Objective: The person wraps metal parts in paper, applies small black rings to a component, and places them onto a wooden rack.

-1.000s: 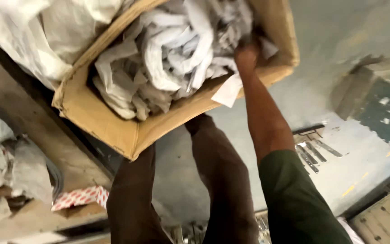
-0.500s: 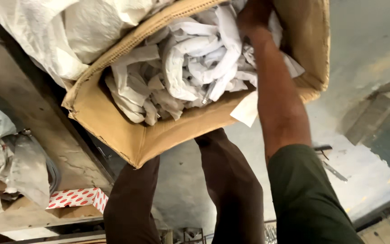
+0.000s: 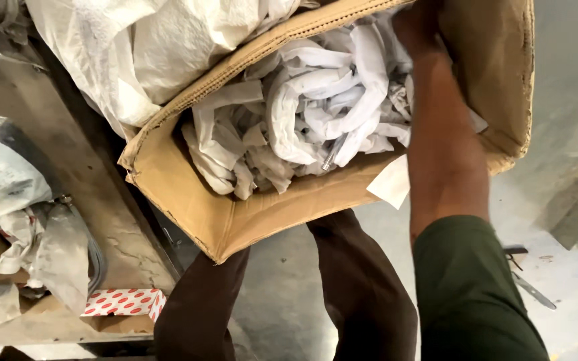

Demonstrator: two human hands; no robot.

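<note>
An open brown cardboard box (image 3: 282, 214) is full of crumpled white paper-wrapped pieces (image 3: 316, 113); a shiny metal rod (image 3: 332, 152) pokes out among them. My right hand (image 3: 415, 23) reaches deep into the far side of the box, at the top edge of the view, its fingers hidden. My forearm (image 3: 446, 147) in a dark green sleeve crosses the box rim. My left hand is out of view.
White plastic sacks (image 3: 135, 53) lie against the box on a worn bench (image 3: 81, 167). Clear plastic bags (image 3: 8, 194) and a red-and-white patterned carton (image 3: 123, 302) sit at the left. My legs in brown trousers (image 3: 356, 287) stand on concrete floor (image 3: 556, 254).
My right hand has pushed further into the box toward its far wall. The view has moved closer to the box.
</note>
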